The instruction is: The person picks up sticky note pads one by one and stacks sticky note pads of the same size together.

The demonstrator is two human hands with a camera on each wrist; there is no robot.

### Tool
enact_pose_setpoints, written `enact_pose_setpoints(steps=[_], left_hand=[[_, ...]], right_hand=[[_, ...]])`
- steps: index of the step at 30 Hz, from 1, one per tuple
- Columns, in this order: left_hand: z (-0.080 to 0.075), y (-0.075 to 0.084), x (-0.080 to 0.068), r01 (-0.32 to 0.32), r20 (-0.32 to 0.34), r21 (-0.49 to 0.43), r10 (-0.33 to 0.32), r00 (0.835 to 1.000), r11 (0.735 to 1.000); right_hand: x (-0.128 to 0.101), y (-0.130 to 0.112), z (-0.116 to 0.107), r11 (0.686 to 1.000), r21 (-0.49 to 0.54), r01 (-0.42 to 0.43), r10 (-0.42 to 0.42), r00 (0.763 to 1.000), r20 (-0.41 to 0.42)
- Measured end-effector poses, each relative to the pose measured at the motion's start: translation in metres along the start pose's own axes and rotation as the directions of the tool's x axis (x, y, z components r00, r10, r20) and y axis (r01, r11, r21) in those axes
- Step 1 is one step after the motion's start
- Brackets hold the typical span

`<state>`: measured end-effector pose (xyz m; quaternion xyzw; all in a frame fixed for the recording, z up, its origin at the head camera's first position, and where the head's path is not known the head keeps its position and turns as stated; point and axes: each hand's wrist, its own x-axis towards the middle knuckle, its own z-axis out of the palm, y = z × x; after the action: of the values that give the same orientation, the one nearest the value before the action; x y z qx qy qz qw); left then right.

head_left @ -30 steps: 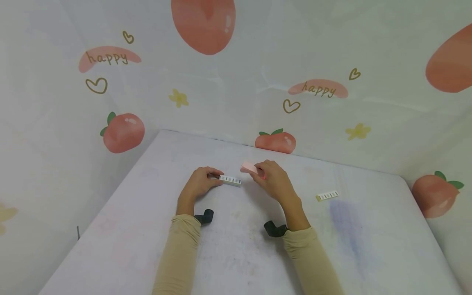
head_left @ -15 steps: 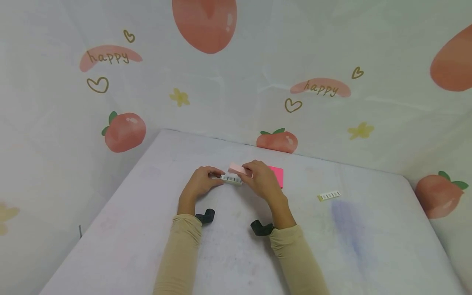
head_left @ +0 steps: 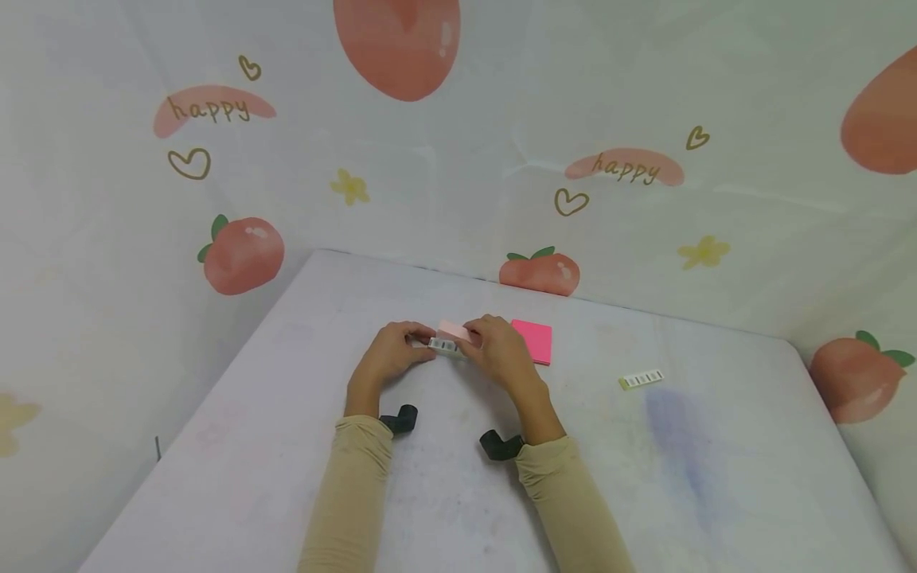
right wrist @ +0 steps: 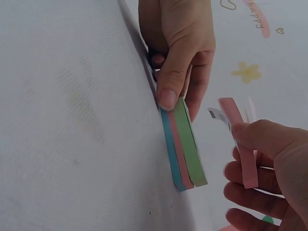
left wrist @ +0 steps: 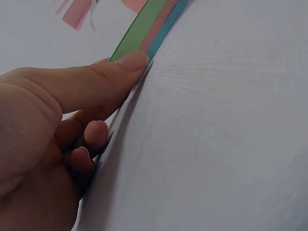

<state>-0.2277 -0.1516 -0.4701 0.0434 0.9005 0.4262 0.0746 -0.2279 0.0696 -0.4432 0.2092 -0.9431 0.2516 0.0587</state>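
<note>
My left hand (head_left: 390, 350) pinches one end of a narrow stack of sticky note pads (right wrist: 185, 149) low over the table. Blue, pink and green layers show along its side, and its top is white with dark printed marks. Held by my right hand (head_left: 501, 350), a pale pink sticky note pad (head_left: 453, 329) is just above and behind the stack in the head view. In the right wrist view the pink pad sits between thumb and fingers, apart from the stack, with a printed white strip (right wrist: 219, 115) curling off its side.
A bright pink square pad (head_left: 532, 342) lies on the white table (head_left: 458, 493) just right of my right hand. Farther right is a small yellow-edged pad (head_left: 641, 380) with a printed white top. A fruit-patterned curtain (head_left: 444, 175) closes off the back.
My right hand has moved left with the pale pink pad, bringing it over the stack and uncovering the bright pink square pad. The left hand has stayed in place, still holding the stack.
</note>
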Motion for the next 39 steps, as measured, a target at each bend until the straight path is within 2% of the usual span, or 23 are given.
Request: enact_pose_setpoints(steps=[10,17,24,30,35,39], left_hand=[[-0.010,0.008,-0.004,0.018,-0.012,-0.078,-0.019,1.000,0.997],[-0.013,0.015,-0.002,-0.061,-0.021,-0.134,0.059,0.998,0.989],[-0.012,0.017,-0.001,-0.072,-0.006,-0.152,0.072,0.997,0.986],[-0.011,0.017,0.000,-0.053,-0.009,-0.162,0.052,0.999,0.985],[-0.012,0.019,0.000,-0.029,-0.008,-0.158,0.028,1.000,0.987],[-0.012,0.020,-0.001,-0.018,-0.007,-0.168,0.017,1.000,0.986]], right_hand=[[-0.001,0.002,0.001,0.999,-0.005,0.037,-0.037,0.998,-0.041],[-0.001,0.003,0.003,0.999,0.004,0.043,-0.042,0.999,-0.031],[-0.001,0.000,0.006,0.994,0.054,0.091,-0.090,0.996,-0.022],[-0.001,0.002,0.009,0.978,0.200,0.062,-0.058,0.998,-0.029],[-0.001,0.005,0.009,0.921,0.388,0.026,-0.015,0.999,-0.031],[0.000,0.008,0.011,0.884,0.467,0.004,0.012,0.999,-0.032]])
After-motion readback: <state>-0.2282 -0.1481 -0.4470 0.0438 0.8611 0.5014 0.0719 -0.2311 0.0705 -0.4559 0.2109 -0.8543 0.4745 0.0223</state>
